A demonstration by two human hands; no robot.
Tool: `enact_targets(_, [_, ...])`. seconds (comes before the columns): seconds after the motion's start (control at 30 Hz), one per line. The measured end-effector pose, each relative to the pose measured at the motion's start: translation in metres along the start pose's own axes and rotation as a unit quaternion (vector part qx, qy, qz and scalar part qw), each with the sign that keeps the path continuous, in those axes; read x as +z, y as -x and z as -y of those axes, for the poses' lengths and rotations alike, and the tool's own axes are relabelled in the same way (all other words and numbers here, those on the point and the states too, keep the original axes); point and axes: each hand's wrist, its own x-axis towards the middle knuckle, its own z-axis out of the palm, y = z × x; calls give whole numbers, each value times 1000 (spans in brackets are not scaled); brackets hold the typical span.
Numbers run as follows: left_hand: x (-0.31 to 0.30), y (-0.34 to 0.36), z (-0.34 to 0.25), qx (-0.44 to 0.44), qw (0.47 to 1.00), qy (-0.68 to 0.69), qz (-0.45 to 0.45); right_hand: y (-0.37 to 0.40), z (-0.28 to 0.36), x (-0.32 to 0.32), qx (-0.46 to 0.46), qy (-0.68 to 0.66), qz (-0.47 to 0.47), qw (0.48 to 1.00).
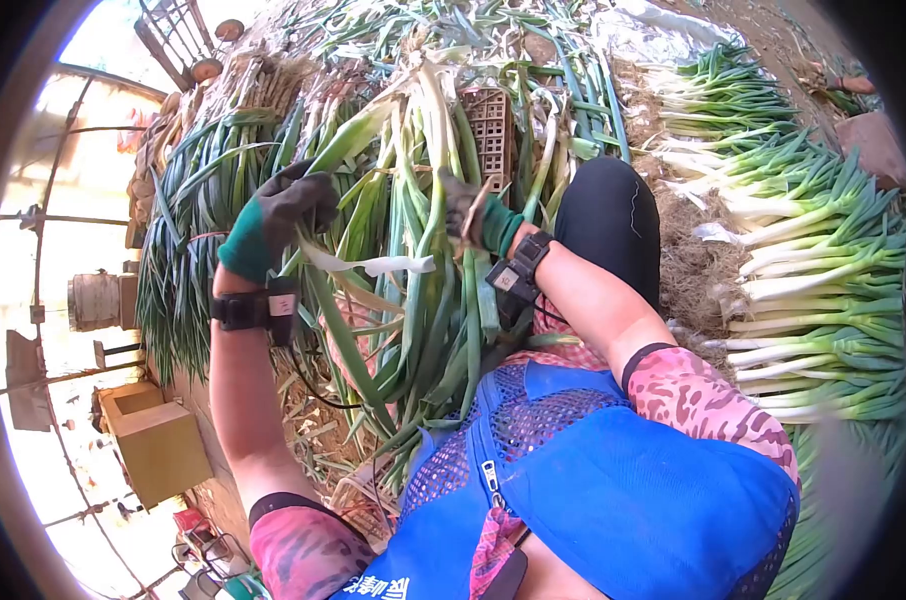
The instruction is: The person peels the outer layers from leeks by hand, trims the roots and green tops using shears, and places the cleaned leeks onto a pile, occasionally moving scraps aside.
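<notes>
Green onions (428, 130) lie in a loose bundle in front of me, their long leaves hanging down toward my lap. My left hand (285, 215), in a dark glove with a green cuff, is closed on a broad leaf peeling away to the left of the bundle. A pale strip of torn leaf (368, 264) dangles below it. The gloved fingers of my right hand (473, 215) are wrapped at the side of a pale green onion stalk. A thin brownish sliver (479, 205) crosses that hand.
Trimmed green onions (803, 270) line the right side, white ends toward me. Untrimmed ones (223, 200) are heaped at left. Behind the bundle stands a brown plastic crate (488, 135). My bent knee (608, 225) is beside my right hand. A yellowish box (158, 450) sits lower left.
</notes>
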Motion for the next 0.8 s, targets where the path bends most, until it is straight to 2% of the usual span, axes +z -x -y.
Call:
enact_targets(0.07, [-29, 3, 9, -34, 997, -73, -3, -9, -23, 18, -104, 57, 135, 984])
enact_targets(0.1, [-61, -2, 25, -75, 972, -223, 13, -14, -30, 32, -157, 89, 183, 966])
enact_targets(0.13, [-74, -3, 30, -129, 908, -394, -58, -12, -26, 54, -114, 40, 174, 977])
enact_targets(0.17, [-83, -4, 32, -177, 807, -548, -127, -17, -26, 78, -108, 217, 151, 958])
enact_targets(0.2, [-91, -4, 34, -218, 673, -681, -189, 0, -17, 95, -110, 241, 150, 953])
enact_targets(0.23, [-98, 0, 45, -80, 746, -615, -242, 19, -7, 112, -112, 264, 149, 946])
enact_targets(0.27, [-92, -6, 52, -30, 914, -342, -218, 38, 4, 130, -115, 288, 148, 939])
enact_targets(0.33, [-69, -5, 57, 47, 985, -161, -35, 68, 14, 149, -215, 380, 237, 868])
enact_targets(0.37, [-24, 1, 30, -113, 985, -44, -125, 72, 14, 154, -263, 374, 284, 843])
enact_targets(0.4, [-18, 2, 33, -103, 986, -62, -116, 73, 15, 158, -310, 367, 327, 814])
enact_targets(0.43, [-26, -1, 50, -73, 987, -48, -138, 57, 7, 157, -279, 305, 340, 845])
enact_targets(0.47, [-35, -3, 69, -45, 986, -32, -159, 42, 3, 147, -272, 365, 259, 852])
enact_targets(0.53, [-44, 1, 80, -59, 976, -6, -210, 25, 8, 124, -251, 472, 92, 840])
enact_targets(0.6, [-60, 5, 93, -63, 960, 31, -272, -13, -14, 98, -251, 623, -112, 733])
enact_targets(0.67, [-83, 3, 112, -54, 936, 83, -339, -37, -53, 74, -226, 698, -229, 640])
enact_targets(0.73, [-99, 6, 123, -64, 929, 118, -346, -49, -35, 56, 8, 625, -112, 773])
enact_targets(0.77, [-106, 6, 131, -68, 927, 128, -347, -57, -33, 55, 37, 589, -92, 802])
enact_targets(0.8, [-105, 5, 130, -71, 925, 140, -346, -54, -33, 53, -32, 546, -74, 834])
